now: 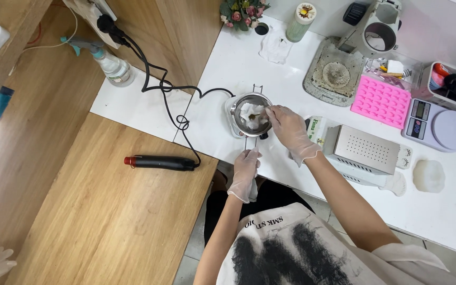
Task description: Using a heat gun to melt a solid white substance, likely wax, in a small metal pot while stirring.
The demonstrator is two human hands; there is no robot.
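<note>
Both hands wear thin, translucent, faintly glossy plastic gloves. The left hand [245, 170] grips the wire handle of a small pot [250, 113] of shiny polished metal; the right hand [287, 126] presses a crumpled white paper tissue [253, 114] inside it. Under the pot, the table [228, 63] is smooth, matt white. Left of the pot lies a heat gun [160, 162] in matt black plastic on a grained wooden top [106, 211]. Right of the pot stand a perforated brushed-metal box [362, 149] and a pink, rubbery-looking mould [381, 100].
</note>
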